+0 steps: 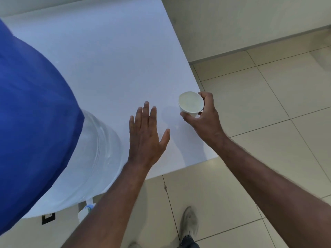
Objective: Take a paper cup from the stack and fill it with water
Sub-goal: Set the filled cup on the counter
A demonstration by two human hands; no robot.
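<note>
Head view, looking down: the right hand [204,115] wraps its fingers around a white paper cup [191,104], holding it over the corner of a white table [111,68]. The left hand [146,135] hovers flat, fingers spread, holding nothing. A water bottle [100,154] with a blue cover stands at left. The cup looks empty; filling seems to remain. No stack shows. No readable writing.

Head view, steeply downward (close)
</note>
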